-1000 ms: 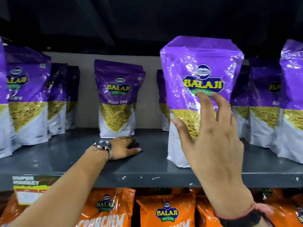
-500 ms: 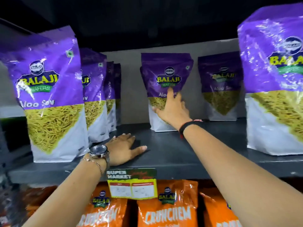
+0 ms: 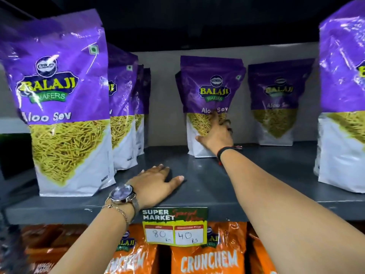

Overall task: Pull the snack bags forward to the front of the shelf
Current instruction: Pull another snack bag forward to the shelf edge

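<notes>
At far left, the front purple bag already stood at the shelf lip, with a row of further bags lined up close behind it toward the back wall. That column looked done at the front; whether the ones behind need closing up is your call.

Your left hand lay flat on the bare shelf just beside that front bag, fingers loosely together, thumb out, holding nothing. Looked like a brace.

Centre: your right hand was stretched to the rear, against the middle bag. Fingers curled round its right edge, thumb across the lower front, so a grip on the bag, not just a touch. The bag sat well back near the wall, slightly tilted, another one apparently tucked behind it.

Right of it, one more bag stood at the back, untouched. Far right, a bag was already forward at the edge.

Judgement: roughly half done. Left to do: the gripped bag, then its neighbour.
</notes>
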Action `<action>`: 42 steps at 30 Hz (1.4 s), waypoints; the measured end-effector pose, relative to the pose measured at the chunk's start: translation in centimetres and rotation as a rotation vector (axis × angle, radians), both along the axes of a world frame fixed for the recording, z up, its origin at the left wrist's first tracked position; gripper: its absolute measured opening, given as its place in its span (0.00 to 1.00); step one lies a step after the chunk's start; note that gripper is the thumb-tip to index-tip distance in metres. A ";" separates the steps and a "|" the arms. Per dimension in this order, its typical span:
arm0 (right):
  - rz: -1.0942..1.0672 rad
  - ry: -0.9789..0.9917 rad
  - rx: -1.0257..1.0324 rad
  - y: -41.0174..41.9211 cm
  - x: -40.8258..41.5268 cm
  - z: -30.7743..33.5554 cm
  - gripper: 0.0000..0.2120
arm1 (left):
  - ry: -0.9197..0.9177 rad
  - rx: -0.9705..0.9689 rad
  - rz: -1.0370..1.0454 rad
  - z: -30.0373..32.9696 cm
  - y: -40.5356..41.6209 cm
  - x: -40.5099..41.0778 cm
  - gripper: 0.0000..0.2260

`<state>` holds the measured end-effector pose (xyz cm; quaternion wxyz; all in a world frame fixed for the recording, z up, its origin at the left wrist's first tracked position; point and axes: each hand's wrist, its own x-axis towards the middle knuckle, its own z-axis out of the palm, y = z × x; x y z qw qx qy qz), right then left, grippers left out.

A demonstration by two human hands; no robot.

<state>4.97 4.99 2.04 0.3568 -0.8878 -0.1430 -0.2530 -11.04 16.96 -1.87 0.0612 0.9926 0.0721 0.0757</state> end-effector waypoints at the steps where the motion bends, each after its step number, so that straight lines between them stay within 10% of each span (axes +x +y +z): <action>1: 0.000 -0.013 0.007 0.0 -0.1 0.0 0.45 | -0.002 -0.003 0.002 0.0 0.0 0.0 0.30; 42: 0.022 -0.095 -0.119 -6.2 -9.7 0.0 0.44 | 0.043 -0.012 0.026 0.4 -0.4 -0.4 0.30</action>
